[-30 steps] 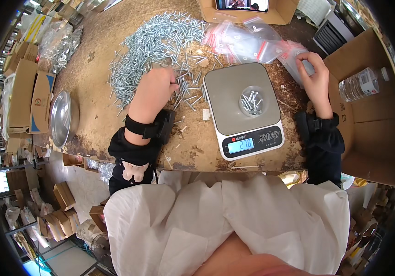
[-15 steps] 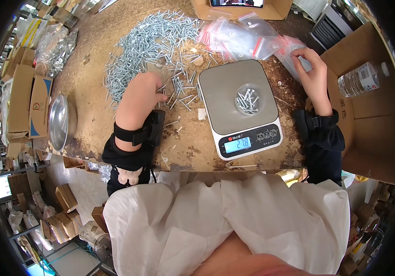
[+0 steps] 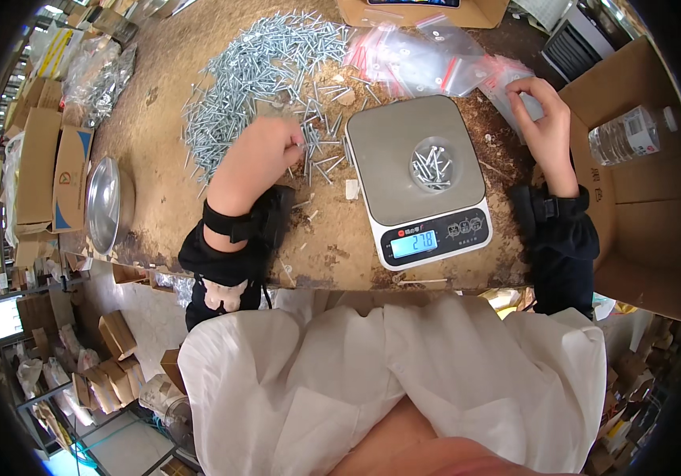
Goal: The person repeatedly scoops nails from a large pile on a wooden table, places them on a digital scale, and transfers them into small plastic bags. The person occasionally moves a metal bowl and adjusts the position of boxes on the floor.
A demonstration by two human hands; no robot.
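Observation:
My left hand (image 3: 259, 163) is over the near right side of a heap of silvery screws (image 3: 257, 75), its fingers drawn together and thumb close to them. What it pinches is hidden. At the right, my right hand (image 3: 545, 119) hovers beside clear zip bags (image 3: 423, 59), fingers loosely curled with a small gap before the thumb and nothing visible between them. Between the hands stands a white digital scale (image 3: 416, 198) with a grey plate and lit display. A small clear round cup (image 3: 453, 170) on the plate contains several screws (image 3: 431, 168).
A shiny metal bowl (image 3: 104, 206) lies near the table's left edge, next to cardboard boxes (image 3: 69, 178). An open carton (image 3: 642, 230) at the right contains a clear plastic bottle (image 3: 626, 136). Another carton (image 3: 475, 16) stands at the back, behind the bags.
My left hand has moved slightly right and its thumb has closed in toward the fingers. My right hand keeps nearly the same pose. The whole view has shifted a little.

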